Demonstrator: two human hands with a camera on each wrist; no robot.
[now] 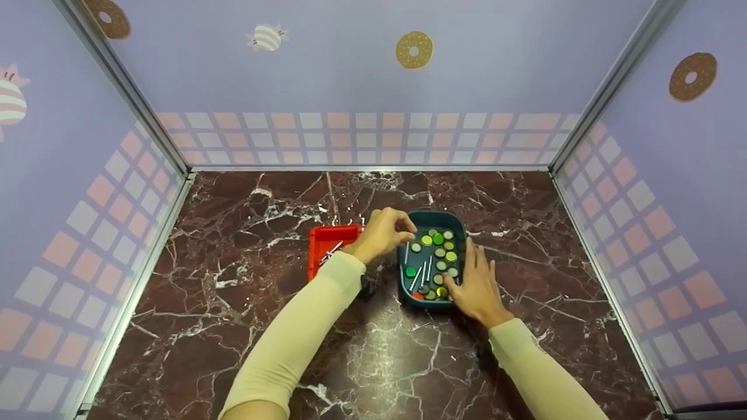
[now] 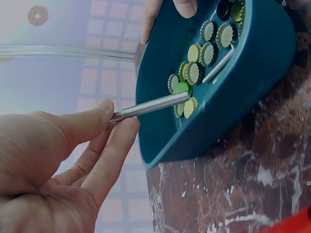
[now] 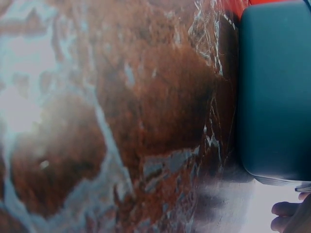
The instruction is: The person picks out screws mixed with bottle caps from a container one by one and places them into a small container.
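My left hand (image 1: 385,233) is over the left side of a teal box (image 1: 435,219). Its thumb and fingertips pinch a slim silver metal rod (image 2: 153,105) with a finely ridged surface, its far end pointing over the box. Inside the box lie several crimped bottle caps (image 1: 450,256), mostly pale or yellow, with green ones and a red one, plus several similar rods (image 1: 429,271). My right hand (image 1: 481,286) grips the box's right wall, thumb inside and fingers along the outside. In the right wrist view, only fingertips (image 3: 286,216) show at the lower right corner.
Left of the teal box, a red tray (image 1: 313,251) holds several silver rods (image 1: 331,252); my left arm hides part of it. Both containers stand on a dark marbled tabletop (image 1: 245,326). Patterned lilac walls (image 1: 338,76) enclose the back and both sides.
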